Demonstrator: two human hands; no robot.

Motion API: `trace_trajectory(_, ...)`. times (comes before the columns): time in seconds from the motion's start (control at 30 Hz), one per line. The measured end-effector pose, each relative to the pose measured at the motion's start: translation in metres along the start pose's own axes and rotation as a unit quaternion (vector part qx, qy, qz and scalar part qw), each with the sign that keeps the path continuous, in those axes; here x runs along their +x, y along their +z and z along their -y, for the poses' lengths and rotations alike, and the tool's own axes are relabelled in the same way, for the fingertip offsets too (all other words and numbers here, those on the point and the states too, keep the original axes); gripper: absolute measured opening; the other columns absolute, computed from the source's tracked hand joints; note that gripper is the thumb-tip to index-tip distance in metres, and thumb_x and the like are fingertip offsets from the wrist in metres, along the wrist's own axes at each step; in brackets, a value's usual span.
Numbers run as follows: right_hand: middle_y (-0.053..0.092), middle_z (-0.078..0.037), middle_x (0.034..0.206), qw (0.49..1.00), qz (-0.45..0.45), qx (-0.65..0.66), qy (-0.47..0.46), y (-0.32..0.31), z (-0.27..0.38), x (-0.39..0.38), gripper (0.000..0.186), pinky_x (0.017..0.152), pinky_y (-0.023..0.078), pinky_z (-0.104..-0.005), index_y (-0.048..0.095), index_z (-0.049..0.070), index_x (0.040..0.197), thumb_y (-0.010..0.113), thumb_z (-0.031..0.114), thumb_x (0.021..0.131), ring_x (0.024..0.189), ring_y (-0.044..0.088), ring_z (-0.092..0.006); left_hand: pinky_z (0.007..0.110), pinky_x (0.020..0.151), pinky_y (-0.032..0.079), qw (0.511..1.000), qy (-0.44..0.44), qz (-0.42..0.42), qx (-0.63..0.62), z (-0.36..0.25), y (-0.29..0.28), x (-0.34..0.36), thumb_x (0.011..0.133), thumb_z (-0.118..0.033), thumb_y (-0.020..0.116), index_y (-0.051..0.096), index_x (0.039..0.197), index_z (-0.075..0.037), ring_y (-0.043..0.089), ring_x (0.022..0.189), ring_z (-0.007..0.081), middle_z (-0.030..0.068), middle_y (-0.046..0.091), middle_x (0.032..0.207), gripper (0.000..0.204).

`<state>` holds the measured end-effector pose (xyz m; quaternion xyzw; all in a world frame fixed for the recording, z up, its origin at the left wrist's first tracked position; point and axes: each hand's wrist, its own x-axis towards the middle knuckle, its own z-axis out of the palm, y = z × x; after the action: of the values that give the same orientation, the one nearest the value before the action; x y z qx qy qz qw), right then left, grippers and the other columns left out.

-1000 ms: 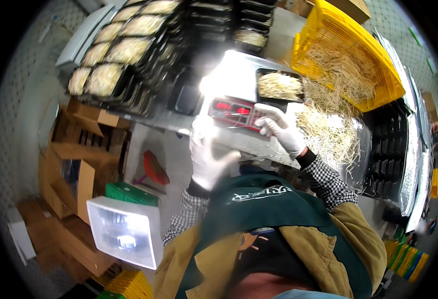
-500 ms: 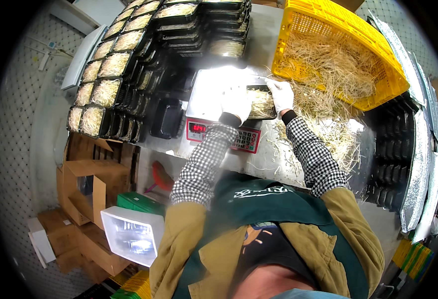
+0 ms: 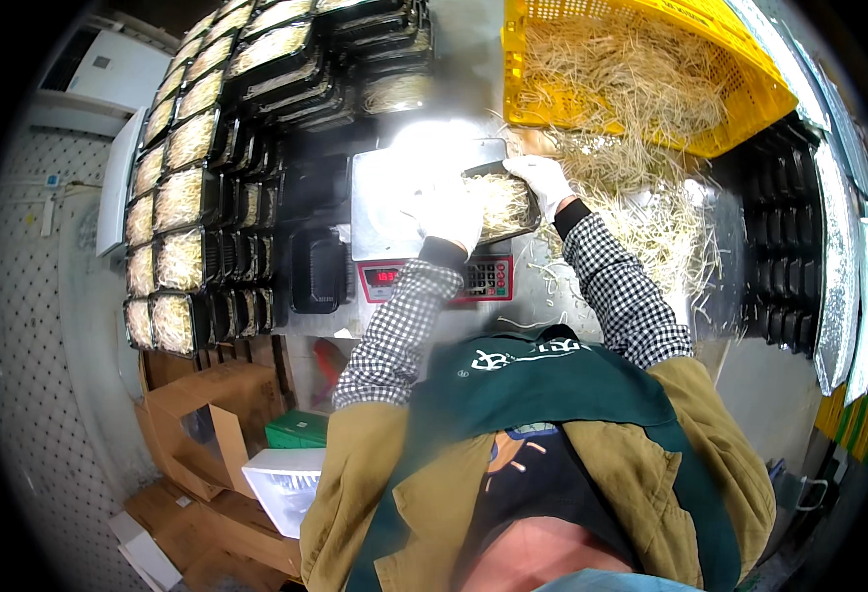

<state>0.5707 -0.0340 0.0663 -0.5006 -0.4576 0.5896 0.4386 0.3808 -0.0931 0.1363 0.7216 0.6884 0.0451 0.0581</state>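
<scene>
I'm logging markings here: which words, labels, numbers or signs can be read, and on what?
Located, not transcribed:
Green apron: white lettering across the chest.
Scale: red lit digits on its display; keypad marks too small to read.
Yellow crate: dark marks on its edge, too small to read.
Green box: small pale mark, unreadable.

Glare washes out the left hand (image 3: 452, 212), which partly hides the black tray (image 3: 533, 209); its sleeve (image 3: 399, 321) partly covers the scale panel (image 3: 488, 280). The far edge crops the yellow crate (image 3: 745, 59).
</scene>
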Motion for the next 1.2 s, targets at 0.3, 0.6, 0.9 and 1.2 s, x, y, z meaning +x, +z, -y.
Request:
trace_trajectory(0.3,0.066,-0.025,0.088,0.910,-0.130,-0.393,-0.024,0.023,0.020,-0.082,0.035,0.074,0.049,-0.0494,0.057,0.006,0.100,0.054,0.040,0.098,0.084,0.063,-0.0433,0.072,0.100,0.028,0.999,-0.023,0.009,-0.027,-0.003,-0.004,-0.006,0.093,-0.041,0.050,0.034,0.148,-0.009,0.030,0.140,0.0340,0.0164,0.033,0.153,0.066)
trace_trajectory(0.6,0.065,-0.023,0.080,0.928,-0.169,-0.325,-0.070,0.030,0.016,-0.085,0.026,0.066,0.050,-0.0459,0.057,0.005,0.102,0.057,0.030,0.098,0.076,0.063,-0.0428,0.046,0.105,0.036,0.963,-0.014,-0.208,-0.169,0.031,0.041,-0.002,0.093,-0.030,0.056,0.044,0.139,-0.001,0.046,0.125,0.0363,0.0219,0.047,0.140,0.055)
trace_trajectory(0.9,0.056,-0.005,0.073,0.961,-0.132,-0.244,0.012,0.024,0.021,-0.089,0.034,0.064,0.045,-0.0293,0.060,0.003,0.107,0.064,0.034,0.094,0.066,0.049,-0.0139,0.027,0.076,0.051,0.509,-0.207,-0.007,-0.835,0.081,0.049,0.016,0.094,-0.016,0.066,0.068,0.103,-0.001,0.063,0.086,0.0133,0.0035,0.068,0.102,0.018)
trace_trajectory(1.2,0.060,0.004,0.089,0.993,-0.093,0.007,-0.075,0.069,0.072,0.041,0.029,0.072,0.044,-0.0214,0.059,0.001,0.117,0.058,0.023,0.099,0.078,0.052,-0.0056,0.028,0.088,0.050,0.646,-0.124,-0.149,-0.738,0.136,-0.035,0.081,0.099,-0.020,0.058,0.043,0.144,-0.004,0.060,0.105,0.0146,0.0100,0.056,0.132,0.049)
